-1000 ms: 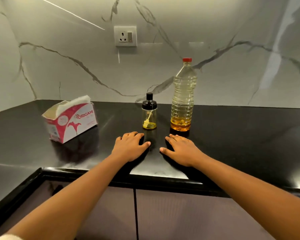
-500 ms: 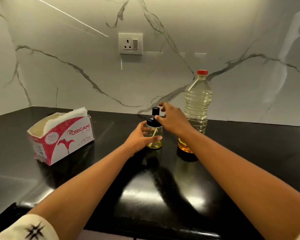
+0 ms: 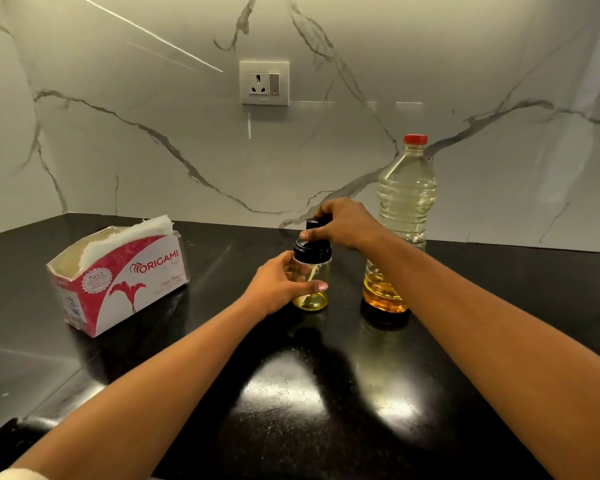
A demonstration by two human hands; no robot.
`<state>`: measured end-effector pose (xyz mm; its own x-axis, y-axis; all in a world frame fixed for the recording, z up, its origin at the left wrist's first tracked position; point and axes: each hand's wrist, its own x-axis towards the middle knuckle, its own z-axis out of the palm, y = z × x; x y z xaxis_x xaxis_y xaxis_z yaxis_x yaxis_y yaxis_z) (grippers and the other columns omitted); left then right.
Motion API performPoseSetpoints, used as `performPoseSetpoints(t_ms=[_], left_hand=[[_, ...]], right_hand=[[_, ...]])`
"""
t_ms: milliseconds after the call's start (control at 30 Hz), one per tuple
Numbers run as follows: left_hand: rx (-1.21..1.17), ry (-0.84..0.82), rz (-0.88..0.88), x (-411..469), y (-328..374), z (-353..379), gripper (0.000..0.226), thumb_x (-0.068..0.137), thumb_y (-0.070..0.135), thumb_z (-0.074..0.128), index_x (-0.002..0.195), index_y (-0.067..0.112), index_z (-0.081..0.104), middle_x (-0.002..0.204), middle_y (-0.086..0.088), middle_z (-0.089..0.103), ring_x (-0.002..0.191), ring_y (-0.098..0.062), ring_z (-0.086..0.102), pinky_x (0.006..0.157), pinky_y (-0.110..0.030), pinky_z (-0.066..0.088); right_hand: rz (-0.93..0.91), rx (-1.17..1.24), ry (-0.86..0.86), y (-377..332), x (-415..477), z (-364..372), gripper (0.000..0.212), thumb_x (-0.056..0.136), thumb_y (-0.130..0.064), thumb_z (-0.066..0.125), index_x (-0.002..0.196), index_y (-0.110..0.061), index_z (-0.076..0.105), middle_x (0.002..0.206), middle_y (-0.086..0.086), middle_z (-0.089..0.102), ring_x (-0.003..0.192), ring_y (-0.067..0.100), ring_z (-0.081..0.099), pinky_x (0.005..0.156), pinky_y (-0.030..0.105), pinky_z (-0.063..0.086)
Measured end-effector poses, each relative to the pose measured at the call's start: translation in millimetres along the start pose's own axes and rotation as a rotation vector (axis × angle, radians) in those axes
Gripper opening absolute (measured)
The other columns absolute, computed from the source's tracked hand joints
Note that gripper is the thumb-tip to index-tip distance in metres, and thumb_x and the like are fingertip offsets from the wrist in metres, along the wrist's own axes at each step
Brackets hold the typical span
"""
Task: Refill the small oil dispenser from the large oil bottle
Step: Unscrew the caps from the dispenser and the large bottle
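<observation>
With the left hand [image 3: 277,286] gripping the small oil dispenser [image 3: 321,273] and the right hand [image 3: 347,224] pinching its black cap [image 3: 313,251] above those fingers, the large oil bottle [image 3: 406,199] standing just behind the right fingers, the person is probably needing to brace it upright while twisting.

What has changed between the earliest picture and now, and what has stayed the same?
Both grips left the countertop and moved forward to the small oil dispenser. The left grip now holds its glass body, and the right grip holds its black cap from above. The dispenser, the large oil bottle with its red cap on, and the tissue box stayed where they stood.
</observation>
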<state>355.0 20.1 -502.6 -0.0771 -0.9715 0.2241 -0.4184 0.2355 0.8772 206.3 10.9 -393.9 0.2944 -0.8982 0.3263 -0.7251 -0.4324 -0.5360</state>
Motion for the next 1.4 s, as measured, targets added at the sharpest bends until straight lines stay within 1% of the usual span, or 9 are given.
performPoseSetpoints(t_ms=[200, 333, 467, 700, 867, 967, 1133, 1233, 1400], left_hand=[[0.038, 0.002, -0.001, -11, 5, -4, 0.079, 0.056, 0.044, 0.086, 0.125, 0.021, 0.056, 0.109, 0.006, 0.068, 0.100, -0.008, 0.065, 0.095, -0.033, 0.052], [0.044, 0.017, 0.003, -18, 5, -7, 0.087, 0.048, 0.053, 0.084, 0.124, 0.022, 0.057, 0.110, 0.006, 0.069, 0.101, -0.009, 0.065, 0.096, -0.033, 0.051], [0.055, 0.032, -0.001, -29, 6, -7, 0.090, 0.046, 0.055, 0.084, 0.125, 0.022, 0.056, 0.112, 0.005, 0.068, 0.102, -0.011, 0.064, 0.096, -0.033, 0.051], [0.037, 0.049, 0.008, -44, 12, -3, 0.065, 0.063, 0.036, 0.085, 0.119, 0.022, 0.056, 0.107, 0.008, 0.066, 0.094, -0.002, 0.062, 0.083, -0.019, 0.049], [0.051, 0.025, -0.019, -53, 17, -6, 0.107, 0.048, 0.052, 0.081, 0.142, 0.023, 0.039, 0.134, 0.002, 0.056, 0.125, -0.018, 0.053, 0.104, -0.034, 0.044], [0.130, 0.256, 0.132, -67, 28, -10, 0.119, 0.049, 0.063, 0.078, 0.149, 0.028, 0.025, 0.148, 0.003, 0.041, 0.134, -0.016, 0.040, 0.110, -0.038, 0.038], [0.051, 0.438, 0.576, -81, 85, 6, 0.060, 0.073, 0.046, 0.073, 0.127, 0.028, 0.054, 0.123, 0.009, 0.058, 0.115, -0.004, 0.056, 0.095, -0.025, 0.049], [0.044, 0.322, 0.557, -61, 118, 33, 0.062, 0.075, 0.041, 0.075, 0.131, 0.024, 0.052, 0.127, 0.006, 0.057, 0.113, -0.007, 0.057, 0.092, -0.029, 0.052], [0.014, 0.259, 0.355, -12, 130, 74, 0.082, 0.073, 0.044, 0.076, 0.142, 0.020, 0.039, 0.140, -0.003, 0.048, 0.122, -0.015, 0.049, 0.097, -0.037, 0.050]], right_hand=[[0.019, 0.144, 0.079, -15, -13, -32, 0.042, 0.079, -0.031, 0.073, 0.112, -0.010, 0.059, 0.098, 0.001, 0.057, 0.088, 0.013, 0.054, 0.061, 0.016, 0.043], [0.050, 0.068, -0.021, -9, -44, -47, 0.038, 0.077, -0.029, 0.074, 0.107, -0.012, 0.059, 0.093, 0.000, 0.058, 0.080, 0.011, 0.055, 0.063, 0.020, 0.048], [0.121, -0.063, -0.126, 14, -77, -36, 0.040, 0.074, -0.028, 0.077, 0.108, -0.015, 0.062, 0.100, 0.001, 0.061, 0.092, 0.016, 0.057, 0.080, 0.032, 0.052], [0.117, -0.227, -0.194, 48, -97, 1, 0.040, 0.073, -0.025, 0.079, 0.110, -0.017, 0.065, 0.112, 0.002, 0.065, 0.100, 0.017, 0.059, 0.084, 0.027, 0.047], [0.087, -0.208, -0.191, 52, -102, 5, 0.050, 0.075, -0.027, 0.078, 0.119, -0.018, 0.058, 0.117, 0.001, 0.062, 0.105, 0.017, 0.058, 0.087, 0.026, 0.046], [0.070, -0.097, -0.073, 46, -106, -26, 0.044, 0.075, -0.023, 0.077, 0.115, -0.018, 0.060, 0.107, -0.001, 0.064, 0.099, 0.013, 0.058, 0.083, 0.024, 0.047], [-0.085, -0.106, 0.341, 37, -101, -100, 0.018, 0.081, -0.022, 0.072, 0.096, -0.013, 0.067, 0.086, -0.001, 0.065, 0.070, 0.006, 0.058, 0.069, 0.018, 0.049], [-0.077, -0.085, 0.571, 39, -77, -135, 0.018, 0.084, -0.027, 0.069, 0.094, -0.012, 0.067, 0.086, 0.003, 0.068, 0.070, 0.013, 0.062, 0.074, 0.027, 0.053], [-0.060, -0.040, 0.525, 44, -37, -157, 0.034, 0.084, -0.035, 0.067, 0.106, -0.009, 0.063, 0.097, 0.008, 0.068, 0.086, 0.020, 0.065, 0.079, 0.038, 0.057]])
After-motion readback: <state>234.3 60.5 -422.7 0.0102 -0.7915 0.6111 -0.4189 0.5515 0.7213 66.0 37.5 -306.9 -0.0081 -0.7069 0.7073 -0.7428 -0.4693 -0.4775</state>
